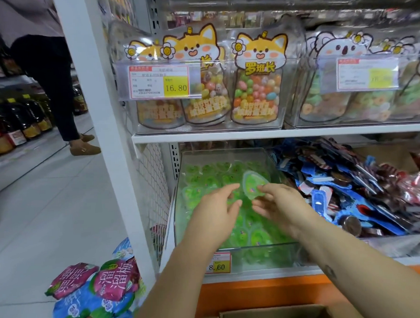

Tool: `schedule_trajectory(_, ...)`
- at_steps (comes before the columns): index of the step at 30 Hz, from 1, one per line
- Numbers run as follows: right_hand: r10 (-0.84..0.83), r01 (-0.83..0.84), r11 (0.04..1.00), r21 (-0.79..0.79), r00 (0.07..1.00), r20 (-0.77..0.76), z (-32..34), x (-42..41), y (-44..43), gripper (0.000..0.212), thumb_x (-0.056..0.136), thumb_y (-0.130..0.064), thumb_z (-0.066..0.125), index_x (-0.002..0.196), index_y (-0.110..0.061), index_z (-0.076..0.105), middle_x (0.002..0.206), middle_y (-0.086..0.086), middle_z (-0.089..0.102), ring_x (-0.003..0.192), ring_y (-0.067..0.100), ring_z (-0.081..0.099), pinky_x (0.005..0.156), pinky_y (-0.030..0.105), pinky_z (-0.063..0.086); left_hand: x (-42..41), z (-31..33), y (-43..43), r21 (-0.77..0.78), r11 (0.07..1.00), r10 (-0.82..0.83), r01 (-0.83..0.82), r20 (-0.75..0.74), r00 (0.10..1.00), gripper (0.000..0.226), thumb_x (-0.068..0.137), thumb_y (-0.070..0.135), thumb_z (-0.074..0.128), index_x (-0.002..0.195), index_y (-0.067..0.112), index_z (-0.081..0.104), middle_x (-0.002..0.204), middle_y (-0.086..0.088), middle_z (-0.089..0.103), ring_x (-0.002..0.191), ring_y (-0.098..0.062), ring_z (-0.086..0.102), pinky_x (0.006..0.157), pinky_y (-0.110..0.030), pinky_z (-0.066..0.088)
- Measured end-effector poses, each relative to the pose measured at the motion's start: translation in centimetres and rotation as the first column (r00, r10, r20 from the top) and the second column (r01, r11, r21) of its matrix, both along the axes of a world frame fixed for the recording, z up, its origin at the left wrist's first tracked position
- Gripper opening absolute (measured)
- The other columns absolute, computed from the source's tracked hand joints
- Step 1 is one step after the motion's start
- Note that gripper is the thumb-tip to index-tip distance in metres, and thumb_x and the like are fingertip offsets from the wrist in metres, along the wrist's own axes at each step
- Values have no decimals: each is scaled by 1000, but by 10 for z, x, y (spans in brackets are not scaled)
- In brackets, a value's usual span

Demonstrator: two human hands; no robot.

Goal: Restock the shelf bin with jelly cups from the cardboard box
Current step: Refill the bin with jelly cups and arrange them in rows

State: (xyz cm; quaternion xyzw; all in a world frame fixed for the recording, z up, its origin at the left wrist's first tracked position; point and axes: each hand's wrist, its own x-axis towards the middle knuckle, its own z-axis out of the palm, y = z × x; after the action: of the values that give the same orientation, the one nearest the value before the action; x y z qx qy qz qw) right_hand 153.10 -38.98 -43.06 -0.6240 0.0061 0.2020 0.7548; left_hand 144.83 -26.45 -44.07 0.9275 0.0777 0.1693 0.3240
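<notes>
Our left hand (214, 209) hovers, fingers relaxed, over the clear bin (227, 152) filled with green jelly cups (205, 180). Our right hand (280, 204) pinches a single cup (252, 183) by its edge, tilted above the pile. A price tag (217, 265) marked 8.60 sits on the bin front. The cardboard box (276, 314) lies below, at the bottom edge of view.
</notes>
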Motion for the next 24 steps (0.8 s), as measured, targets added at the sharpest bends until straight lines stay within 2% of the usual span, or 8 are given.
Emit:
schedule_trajectory(2,-28,31,998,53,998,-64,2,4,-1,8,91,-5,54,83,-5,54,70,9,51,66,19,55,72,31,54,13,-1,-9,-145,987,-69,71,15,997,42,96,23,51,136,35,46,125,11,59,86,-4,57,83,-22,46)
schedule_trajectory(4,-47,49,997,53,998,-36,5,8,-3,9,93,-5,51,84,-6,54,75,10,53,66,17,55,69,27,55,24,-3,-11,-146,987,-64,68,28,998,41,97,19,50,135,34,48,129,9,58,97,-9,60,89,-26,47)
schedule_trajectory(7,-92,89,993,83,996,23,17,9,-12,14,95,-4,48,82,-9,49,74,9,50,65,17,53,78,32,54,37,-5,-7,254,967,32,-29,-10,999,44,95,11,47,134,33,51,134,6,55,116,-17,52,97,-31,40)
schedule_trajectory(9,-75,69,992,101,996,52,26,7,-22,16,96,-4,47,81,-10,47,72,9,49,67,19,53,83,37,53,41,-5,-9,541,841,44,-2,-66,997,52,90,2,49,132,33,51,132,5,57,118,-19,47,93,-32,34)
schedule_trajectory(10,-54,47,994,98,996,67,30,6,-28,16,96,-5,46,81,-10,48,72,8,51,68,20,54,84,38,53,42,-4,-12,598,800,43,46,-133,990,56,87,-1,50,131,33,52,131,3,58,118,-20,47,92,-33,33)
schedule_trajectory(14,26,-30,999,41,995,92,31,6,-49,15,95,-4,47,83,-8,55,68,5,63,72,20,59,85,37,53,48,-1,-20,538,817,62,210,-442,895,49,84,-4,48,126,21,56,125,-10,59,111,-33,58,88,-37,48)
schedule_trajectory(17,35,-41,998,57,994,100,25,8,-58,12,95,-7,50,84,-7,56,76,7,64,75,20,61,81,33,54,53,-2,-33,527,811,83,255,-535,841,31,90,7,44,116,15,56,120,-12,59,106,-35,59,75,-34,43)
schedule_trajectory(24,136,-132,991,-32,973,189,25,14,-68,11,93,-10,54,100,-9,62,94,13,67,81,19,63,75,25,57,71,-7,-46,529,801,169,282,-651,740,45,99,21,30,143,12,35,153,-5,29,131,-29,43,101,-40,39)
